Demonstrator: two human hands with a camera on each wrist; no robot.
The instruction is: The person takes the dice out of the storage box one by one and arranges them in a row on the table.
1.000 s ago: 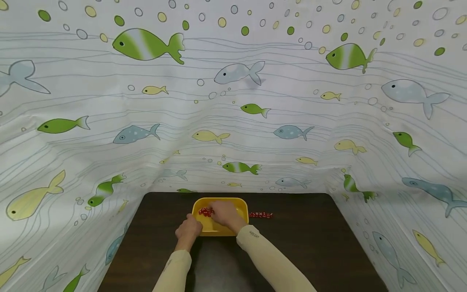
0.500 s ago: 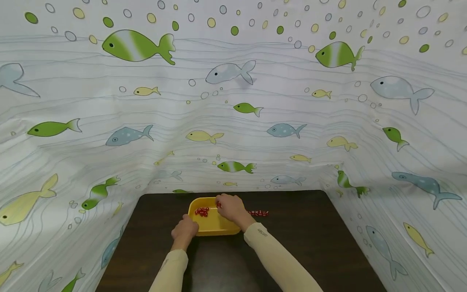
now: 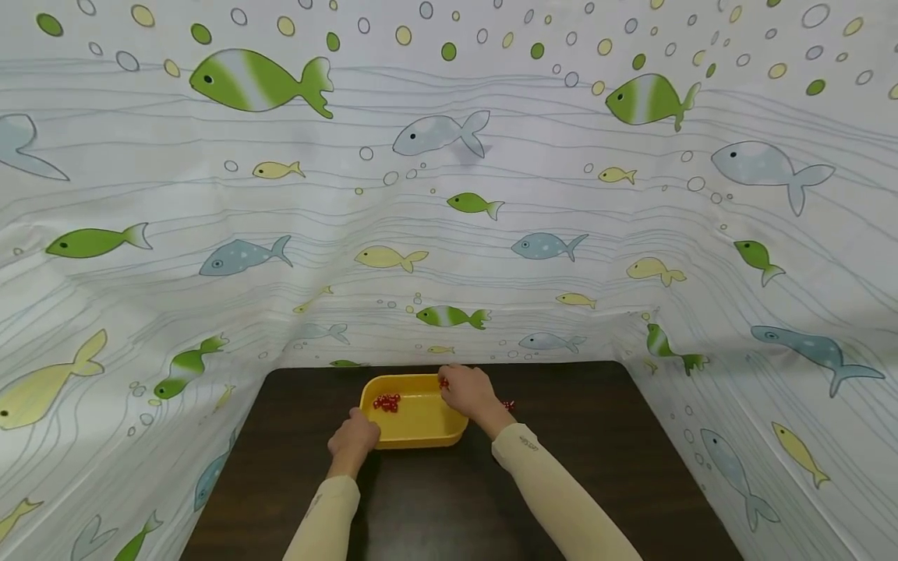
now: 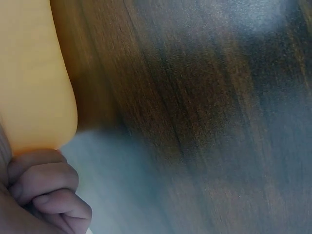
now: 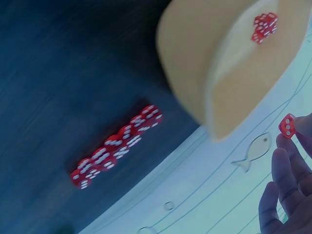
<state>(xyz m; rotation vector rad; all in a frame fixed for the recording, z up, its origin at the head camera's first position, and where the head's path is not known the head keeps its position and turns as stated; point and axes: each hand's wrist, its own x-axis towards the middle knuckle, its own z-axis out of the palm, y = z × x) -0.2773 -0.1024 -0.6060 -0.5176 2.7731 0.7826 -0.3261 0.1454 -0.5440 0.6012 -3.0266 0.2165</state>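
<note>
My left hand (image 3: 353,433) grips the near left corner of a yellow plastic tray (image 3: 421,445), its fingers curled against the tray wall (image 4: 36,83) in the left wrist view. Between thumb and fingertips my right hand (image 3: 468,389) pinches one red die (image 5: 287,126) with white pips, held up over the tray's right side. A small cluster of red dice (image 3: 387,403) lies in the left part of the tray. Outside it, to the right, several more red dice (image 5: 116,146) form a tight straight row on the table; in the head view my right hand and wrist hide most of that row.
The dark wood-grain table (image 3: 589,467) carries the tray near its far edge. A white sheet printed with fish (image 3: 540,164) rises behind the table and along both sides.
My right hand has come up from the dice cluster in the tray with a die and moved right toward the row. The left hand keeps its grip on the tray corner.
</note>
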